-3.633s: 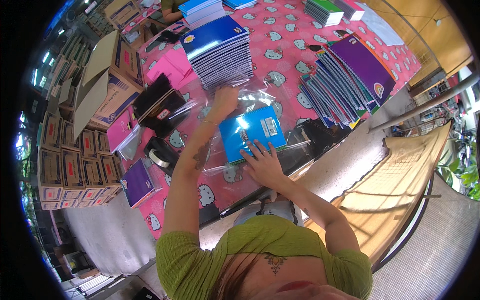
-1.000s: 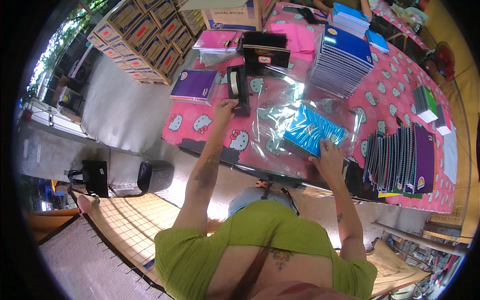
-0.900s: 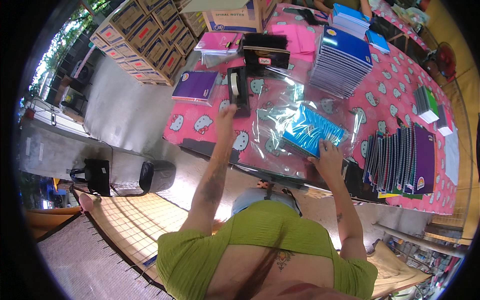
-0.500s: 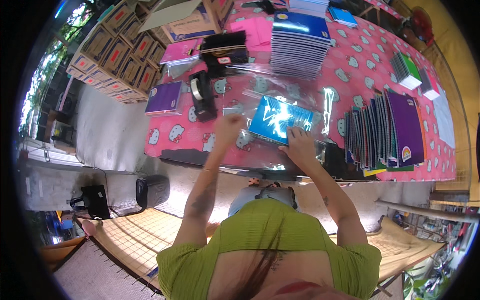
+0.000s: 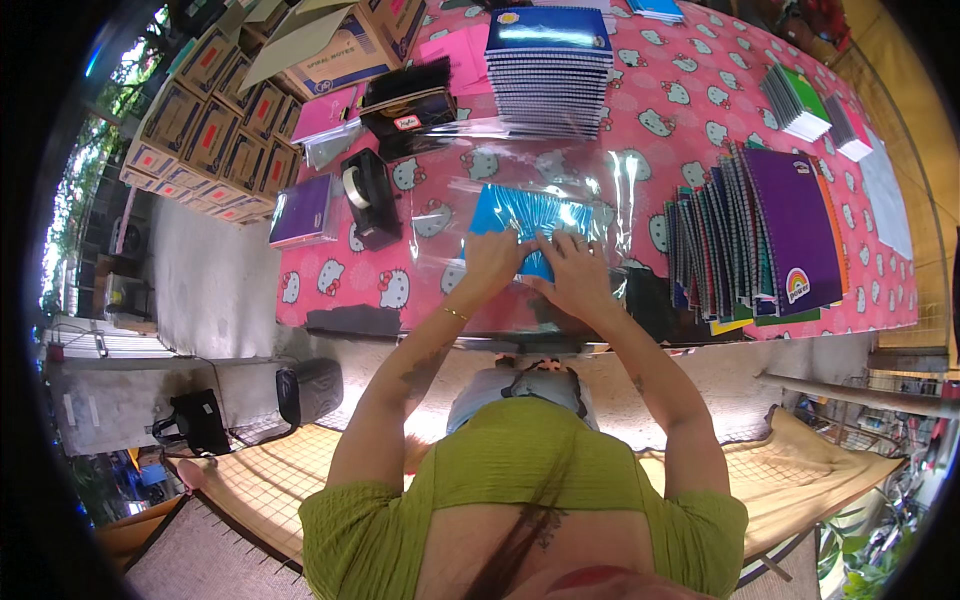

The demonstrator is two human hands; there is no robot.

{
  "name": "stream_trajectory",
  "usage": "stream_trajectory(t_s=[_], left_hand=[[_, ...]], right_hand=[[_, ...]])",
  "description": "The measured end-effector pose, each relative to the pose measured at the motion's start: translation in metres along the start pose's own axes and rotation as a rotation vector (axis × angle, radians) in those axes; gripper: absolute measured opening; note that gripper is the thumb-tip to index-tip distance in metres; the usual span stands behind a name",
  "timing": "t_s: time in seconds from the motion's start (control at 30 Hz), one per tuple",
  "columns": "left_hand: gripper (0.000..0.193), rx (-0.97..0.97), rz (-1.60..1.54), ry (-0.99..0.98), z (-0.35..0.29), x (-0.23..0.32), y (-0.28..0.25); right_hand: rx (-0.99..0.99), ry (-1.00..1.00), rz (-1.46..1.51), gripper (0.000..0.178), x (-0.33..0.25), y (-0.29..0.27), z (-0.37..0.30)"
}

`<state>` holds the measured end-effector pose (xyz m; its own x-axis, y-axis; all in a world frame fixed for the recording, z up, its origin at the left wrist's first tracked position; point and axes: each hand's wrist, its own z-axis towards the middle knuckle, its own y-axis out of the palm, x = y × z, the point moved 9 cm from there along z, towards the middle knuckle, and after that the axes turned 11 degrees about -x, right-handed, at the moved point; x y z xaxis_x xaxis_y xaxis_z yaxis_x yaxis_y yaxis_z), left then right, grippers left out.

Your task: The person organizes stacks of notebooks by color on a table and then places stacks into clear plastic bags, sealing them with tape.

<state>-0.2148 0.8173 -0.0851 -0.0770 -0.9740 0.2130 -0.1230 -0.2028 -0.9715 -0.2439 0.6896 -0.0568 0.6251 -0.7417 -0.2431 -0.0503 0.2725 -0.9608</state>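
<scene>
A blue notebook (image 5: 537, 208) lies under shiny clear plastic wrap (image 5: 570, 165) on the pink cat-print table cover, close to the front edge. My left hand (image 5: 493, 262) is closed over the notebook's lower left part, its fingers curled against the plastic. Beside it, my right hand (image 5: 577, 272) rests on the notebook's lower right part with fingers apart and stretched out. The two hands nearly meet at the middle. Light glares off creases in the film, and my hands cover the notebook's near side.
A black tape dispenser (image 5: 370, 200) and a purple notebook (image 5: 302, 208) sit to the left. Farther back are a black box (image 5: 408, 105) and a tall stack of blue notebooks (image 5: 548, 75). Spiral notebooks (image 5: 760, 235) stand in a row at right. Cardboard boxes (image 5: 220, 130) are piled at far left.
My left hand has moved right, from beside the notebook onto its plastic-covered near side. My right hand stays on the notebook, now closer to the left. The whole view has shifted slightly.
</scene>
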Motion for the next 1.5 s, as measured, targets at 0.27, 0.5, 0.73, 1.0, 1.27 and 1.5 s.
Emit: stream_trajectory(t_s=[0.27,0.5,0.73,1.0,1.27,1.5], left_hand=[[0.033,0.302,-0.102,0.444,-0.069,0.04,0.0],[0.035,0.534,-0.542,0.387,-0.082,-0.028,-0.083],[0.049,0.193,-0.959,-0.031,-0.023,-0.123,-0.046],[0.041,0.294,-0.034,0.511,-0.08,-0.03,-0.241],[0.024,0.497,-0.408,-0.198,-0.078,-0.272,-0.134],[0.018,0.477,-1.443,-0.445,-0.075,-0.304,-0.016]], right_hand=[[-0.151,0.106,0.184,0.056,0.078,0.028,0.081],[-0.621,0.3,1.015,0.077,0.125,-0.023,0.111],[-0.543,0.25,1.195,0.073,0.097,-0.027,0.08],[-0.095,-0.515,0.11,0.025,-0.038,-0.189,0.07],[-0.236,-0.349,0.005,0.018,-0.042,-0.2,0.088],[0.049,-0.446,0.025,0.028,-0.129,-0.181,0.104]])
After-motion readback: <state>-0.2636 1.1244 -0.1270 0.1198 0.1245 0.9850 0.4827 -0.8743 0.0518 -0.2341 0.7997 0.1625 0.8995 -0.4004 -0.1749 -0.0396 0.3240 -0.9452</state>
